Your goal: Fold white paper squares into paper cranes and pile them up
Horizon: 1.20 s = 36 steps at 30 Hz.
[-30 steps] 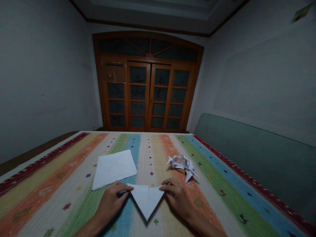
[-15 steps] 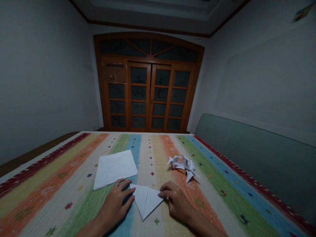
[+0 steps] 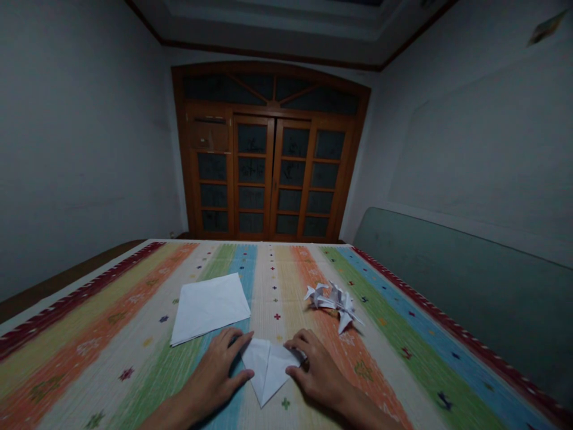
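Observation:
A piece of white folded paper (image 3: 267, 367) lies on the table before me, its point toward me and a crease down its middle. My left hand (image 3: 221, 364) is at its left corner, with the thumb and index finger on its edges. Around the right corner, the fingers and thumb of my right hand (image 3: 313, 367) are closed, covering that tip. Beyond my left hand sits a flat stack of white paper sheets (image 3: 210, 307). Several folded white paper figures, apparently origami cranes (image 3: 335, 303), are clustered beyond my right hand.
A striped, patterned tablecloth (image 3: 147, 310) covers the table. A pale green panel or bench back (image 3: 447, 257) runs along the right side. Wooden doors with glass panes (image 3: 273, 173) stand past the table's far edge.
Both hands have shifted slightly on the paper's corners. My left thumb and index finger have moved right, further onto the paper, and my right thumb has come lower along its edge.

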Available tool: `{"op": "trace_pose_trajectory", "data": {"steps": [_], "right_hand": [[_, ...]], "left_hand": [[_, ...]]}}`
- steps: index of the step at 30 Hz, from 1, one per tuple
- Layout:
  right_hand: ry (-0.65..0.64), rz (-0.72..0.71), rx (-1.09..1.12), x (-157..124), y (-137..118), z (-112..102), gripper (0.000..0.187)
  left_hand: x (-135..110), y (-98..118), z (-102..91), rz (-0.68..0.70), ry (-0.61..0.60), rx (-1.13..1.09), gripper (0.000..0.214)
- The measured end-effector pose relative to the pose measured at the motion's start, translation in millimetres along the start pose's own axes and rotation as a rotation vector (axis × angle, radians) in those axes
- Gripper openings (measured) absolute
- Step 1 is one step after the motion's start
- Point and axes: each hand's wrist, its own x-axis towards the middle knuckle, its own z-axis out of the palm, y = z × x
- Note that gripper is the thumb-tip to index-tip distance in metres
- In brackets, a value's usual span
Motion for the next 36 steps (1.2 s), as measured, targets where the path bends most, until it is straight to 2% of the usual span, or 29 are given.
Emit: {"op": "trace_pose_trajectory", "data": {"steps": [3,10,16,20,28,36], "right_hand": [[0.005,0.002,0.054,0,1,1,0.031],[0.026,-0.034,0.081,1,3,2,0.026],[0.064,-0.071,0.028,1,9,5,0.026],[0.072,-0.109,-0.010,0,12,7,0.029],[0.087,-0.158,-0.038,-2,11,9,0.028],[0.191,-0.398,-0.116,-3,17,18,0.035]], "left_hand": [[0,3,-1.0,-0.004,0.000,-0.011,0.066],[0,6,-0.8,0.010,0.026,-0.029,0.052],[0,6,-0.5,0.016,0.042,-0.005,0.065],[1,9,-3.3,-0.007,0.034,0.030,0.066],[0,12,-4.3,0.007,0.071,0.007,0.052],[-1,11,-1.4,0.074,0.096,-0.001,0.044]]}}
